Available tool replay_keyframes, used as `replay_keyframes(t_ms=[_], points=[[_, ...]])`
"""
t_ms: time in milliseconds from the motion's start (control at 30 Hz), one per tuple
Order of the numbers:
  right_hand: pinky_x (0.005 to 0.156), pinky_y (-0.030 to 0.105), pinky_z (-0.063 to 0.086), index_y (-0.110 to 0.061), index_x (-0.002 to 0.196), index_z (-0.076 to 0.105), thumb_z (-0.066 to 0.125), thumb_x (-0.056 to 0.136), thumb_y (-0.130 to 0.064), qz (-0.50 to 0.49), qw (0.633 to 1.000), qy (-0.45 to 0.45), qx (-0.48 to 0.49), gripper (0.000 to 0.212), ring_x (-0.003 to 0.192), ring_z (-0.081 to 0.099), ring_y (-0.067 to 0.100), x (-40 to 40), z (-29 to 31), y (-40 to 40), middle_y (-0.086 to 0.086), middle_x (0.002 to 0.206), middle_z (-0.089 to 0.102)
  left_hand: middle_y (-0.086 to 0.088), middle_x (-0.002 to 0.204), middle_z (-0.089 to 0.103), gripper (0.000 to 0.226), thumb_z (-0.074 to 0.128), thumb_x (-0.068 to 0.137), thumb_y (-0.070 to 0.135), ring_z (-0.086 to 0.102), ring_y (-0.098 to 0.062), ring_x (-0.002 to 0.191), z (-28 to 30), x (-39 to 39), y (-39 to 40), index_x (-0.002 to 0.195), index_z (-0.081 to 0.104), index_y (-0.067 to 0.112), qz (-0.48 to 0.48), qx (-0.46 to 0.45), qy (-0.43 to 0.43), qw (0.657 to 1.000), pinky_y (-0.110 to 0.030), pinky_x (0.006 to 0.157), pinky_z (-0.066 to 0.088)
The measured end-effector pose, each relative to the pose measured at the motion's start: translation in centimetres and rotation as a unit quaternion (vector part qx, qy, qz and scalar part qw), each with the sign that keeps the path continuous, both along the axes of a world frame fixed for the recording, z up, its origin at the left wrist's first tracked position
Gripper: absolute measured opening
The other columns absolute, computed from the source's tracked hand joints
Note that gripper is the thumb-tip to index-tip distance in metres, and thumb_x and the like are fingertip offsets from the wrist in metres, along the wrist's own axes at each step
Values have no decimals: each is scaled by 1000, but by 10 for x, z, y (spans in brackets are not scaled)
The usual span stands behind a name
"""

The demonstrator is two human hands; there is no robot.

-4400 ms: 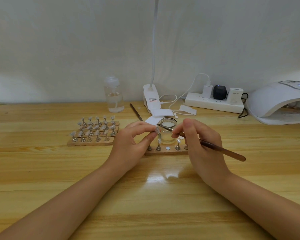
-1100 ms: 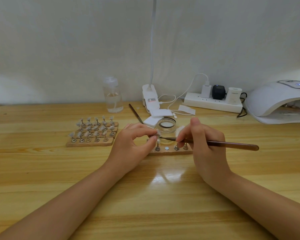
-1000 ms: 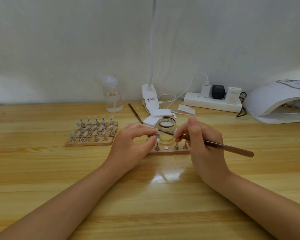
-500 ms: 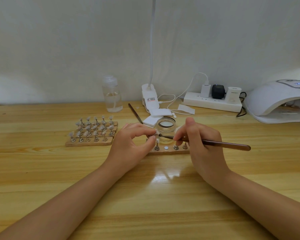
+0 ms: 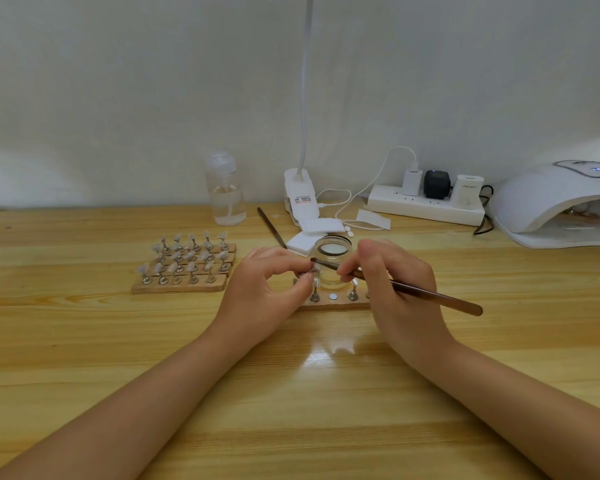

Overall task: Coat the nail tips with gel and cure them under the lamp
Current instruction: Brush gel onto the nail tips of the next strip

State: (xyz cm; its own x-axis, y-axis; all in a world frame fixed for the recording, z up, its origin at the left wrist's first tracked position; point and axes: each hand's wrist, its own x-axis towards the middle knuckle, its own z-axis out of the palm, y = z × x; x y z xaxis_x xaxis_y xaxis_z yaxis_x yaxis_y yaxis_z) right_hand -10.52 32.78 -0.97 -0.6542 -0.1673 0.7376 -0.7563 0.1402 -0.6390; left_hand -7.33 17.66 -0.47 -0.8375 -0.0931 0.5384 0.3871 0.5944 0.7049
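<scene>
Brush (image 5: 413,291) tilted up again; each grip pinches, over wooden table (image 5: 84,341), white wall (image 5: 118,81).

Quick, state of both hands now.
Left hand: pinching a nail tip between thumb and fingers.
Right hand: holding the brush, bristle end at the tip.

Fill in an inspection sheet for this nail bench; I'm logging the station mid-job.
Surface: glossy wooden table.
Job's things: clear nail tip; brown-handled brush; open glass jar; near wooden tip strip; stacked tip racks; white curing lamp.
Clutter: clear bottle; spare brush; white pads.
Grippers: left hand pinches tip; right hand holds brush.
Cables: white cable at power strip.
Surroundings: white wall.
</scene>
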Motion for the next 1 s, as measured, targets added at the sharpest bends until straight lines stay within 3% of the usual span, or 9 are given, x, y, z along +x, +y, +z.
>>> replay_keyframes(t_ms=[233, 400, 733, 1000], points=[[63, 14, 41, -24, 63, 60, 36, 90, -35, 4, 1000, -11, -18, 38, 64, 59, 5, 0, 0, 2, -8, 61, 60, 15, 77, 63, 20, 68, 76, 4, 57, -2, 86, 0, 0, 0, 82, 69, 23, 3, 6, 2, 1000, -30, 92, 41], [57, 27, 46, -18, 57, 61, 36, 87, -41, 18, 996, -56, -61, 45, 54, 57, 11, 1, 1, 3, -1, 55, 59, 16, 76, 63, 24, 68, 76, 4, 58, -7, 88, -1, 0, -1, 80, 68, 28, 4, 10, 3, 1000, -30, 91, 42], [59, 5, 37, -14, 66, 63, 37, 90, -34, 28, 998, -45, -43, 40, 60, 56, -4, 3, 1, 0, -7, 63, 61, 16, 78, 63, 17, 69, 76, 4, 58, -3, 85, -2, -2, -1, 83, 71, 19, -9, 9, 14, 1000, -40, 93, 41], [54, 14, 44, -15, 59, 64, 40, 89, -31, 40, 990, -108, -78, 42, 55, 58, 5, 3, 2, 2, -3, 53, 61, 19, 81, 62, 24, 69, 77, 5, 58, -2, 88, -3, -3, -2, 86, 67, 27, -11, 13, 17, 1000, -38, 93, 42]])
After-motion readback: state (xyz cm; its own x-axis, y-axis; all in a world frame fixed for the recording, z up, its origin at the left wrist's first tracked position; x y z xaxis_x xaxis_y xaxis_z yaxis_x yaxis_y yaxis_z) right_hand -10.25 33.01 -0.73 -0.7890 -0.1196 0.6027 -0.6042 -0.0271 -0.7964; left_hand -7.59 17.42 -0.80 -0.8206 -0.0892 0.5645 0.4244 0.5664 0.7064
